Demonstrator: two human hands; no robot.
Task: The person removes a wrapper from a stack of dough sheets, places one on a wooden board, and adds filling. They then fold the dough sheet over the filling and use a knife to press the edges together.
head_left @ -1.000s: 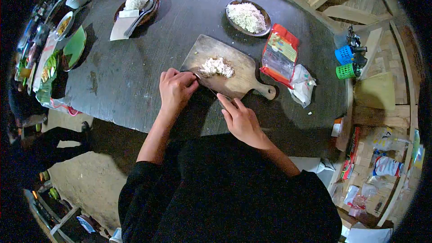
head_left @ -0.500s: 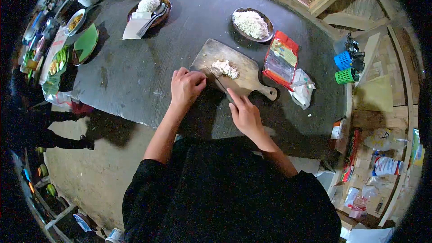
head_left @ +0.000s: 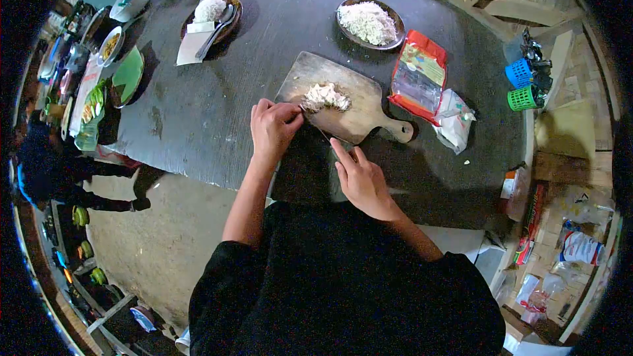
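Note:
A wooden cutting board [head_left: 366, 107] lies on the dark table with a small heap of pale shredded food [head_left: 326, 97] on it. My left hand [head_left: 273, 126] is closed at the board's left edge, thumb and fingers pinched beside the heap; what they hold is too small to make out. My right hand [head_left: 364, 183] is closed around a knife [head_left: 324, 134], its index finger stretched along the top. The thin blade slants up and left near the board's front edge, and the handle is mostly hidden in my palm.
A bowl of white shreds [head_left: 369, 23] stands behind the board. To its right lie a red packet [head_left: 419, 74] and a crumpled white bag [head_left: 455, 120]. Plates with rice [head_left: 210, 9] and a green leaf-lined plate [head_left: 128, 77] stand left. A person [head_left: 66, 171] is at the left edge.
The knife has shifted from across the board beside the heap down toward its front edge. My right hand has moved slightly toward me. My left hand stays pinched, and the view has shifted slightly.

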